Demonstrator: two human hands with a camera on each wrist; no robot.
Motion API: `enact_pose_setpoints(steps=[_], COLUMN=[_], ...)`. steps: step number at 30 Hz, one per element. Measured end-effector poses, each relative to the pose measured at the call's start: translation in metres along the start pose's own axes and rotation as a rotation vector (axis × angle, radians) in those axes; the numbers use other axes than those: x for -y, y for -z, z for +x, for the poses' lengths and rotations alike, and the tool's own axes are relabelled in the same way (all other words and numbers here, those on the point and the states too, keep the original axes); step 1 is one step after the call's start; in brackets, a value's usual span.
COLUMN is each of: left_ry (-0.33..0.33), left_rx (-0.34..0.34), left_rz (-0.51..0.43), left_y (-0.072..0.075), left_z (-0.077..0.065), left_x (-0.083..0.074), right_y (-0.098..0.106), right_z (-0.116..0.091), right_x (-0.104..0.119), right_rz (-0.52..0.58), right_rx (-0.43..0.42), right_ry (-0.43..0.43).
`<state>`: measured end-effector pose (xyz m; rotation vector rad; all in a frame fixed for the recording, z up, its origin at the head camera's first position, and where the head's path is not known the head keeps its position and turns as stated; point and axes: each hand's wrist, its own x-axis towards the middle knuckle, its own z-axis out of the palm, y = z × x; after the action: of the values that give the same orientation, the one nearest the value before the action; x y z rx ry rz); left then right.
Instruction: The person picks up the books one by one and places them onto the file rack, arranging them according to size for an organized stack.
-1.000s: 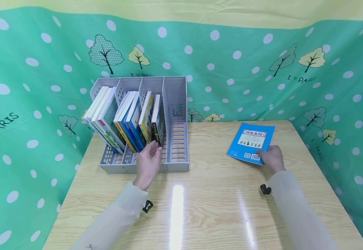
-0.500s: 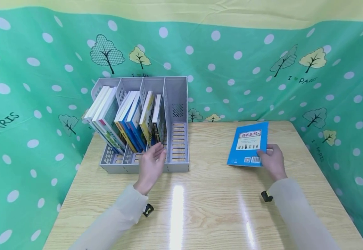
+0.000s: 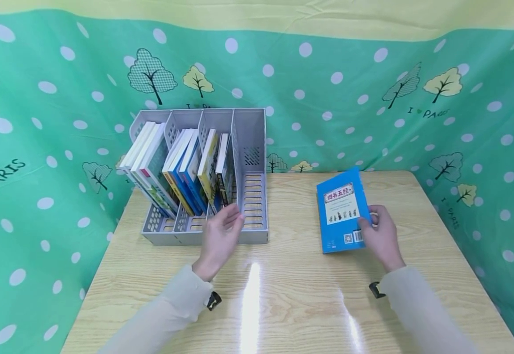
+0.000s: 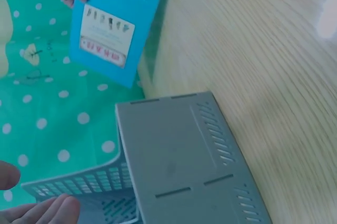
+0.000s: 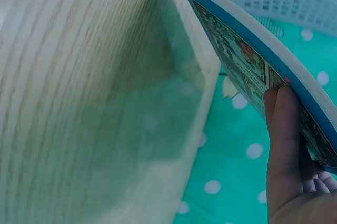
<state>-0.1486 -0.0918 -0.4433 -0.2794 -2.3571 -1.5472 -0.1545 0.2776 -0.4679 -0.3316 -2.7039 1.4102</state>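
My right hand (image 3: 379, 236) pinches a thin blue book (image 3: 341, 214) by its right edge, thumb on the back cover. The book stands tilted up over the right part of the table. In the right wrist view, fingers (image 5: 284, 124) press the illustrated front cover of the book (image 5: 253, 55). My left hand (image 3: 221, 238) is at the front of the grey file organizer (image 3: 168, 239), before its third compartment. Its fingers are loosely bent and hold nothing. In the left wrist view, fingertips of the left hand (image 4: 45, 211) show beside the organizer (image 4: 168, 145).
Several books stand leaning in the organizer's three left compartments: white ones (image 3: 143, 147), yellow and blue ones (image 3: 186, 169), then a yellow one (image 3: 208, 164) and a dark one (image 3: 225, 169). Behind the wooden table (image 3: 301, 285) hangs a green dotted curtain (image 3: 310, 123).
My right hand has raised the blue book more upright, turned it and brought it left and nearer. My left hand has drifted right along the organizer's front, away from the books.
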Motion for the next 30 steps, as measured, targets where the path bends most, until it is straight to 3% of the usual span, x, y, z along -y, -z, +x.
enact_pose_setpoints(steps=[6, 11, 19, 27, 30], left_ry=[-0.016, 0.012, 0.083, 0.182, 0.219], left_rx=[0.025, 0.066, 0.146, 0.224, 0.239], left_rz=[-0.030, -0.076, -0.183, -0.235, -0.263], left_y=[-0.005, -0.011, -0.022, -0.019, -0.019], left_z=[0.000, 0.000, 0.001, 0.004, 0.006], left_x=[-0.010, -0.021, -0.041, -0.088, -0.099], right_y=[-0.007, -0.014, -0.023, -0.033, -0.039], right_z=[-0.018, -0.031, -0.045, -0.054, -0.057], right_x=[0.016, 0.028, 0.044, 0.058, 0.062], right_rz=[-0.055, -0.058, -0.134, -0.169, -0.167], right_rx=[-0.024, -0.048, -0.172, -0.317, -0.365], right_ry=[0.164, 0.332, 0.716, 0.987, 1.056])
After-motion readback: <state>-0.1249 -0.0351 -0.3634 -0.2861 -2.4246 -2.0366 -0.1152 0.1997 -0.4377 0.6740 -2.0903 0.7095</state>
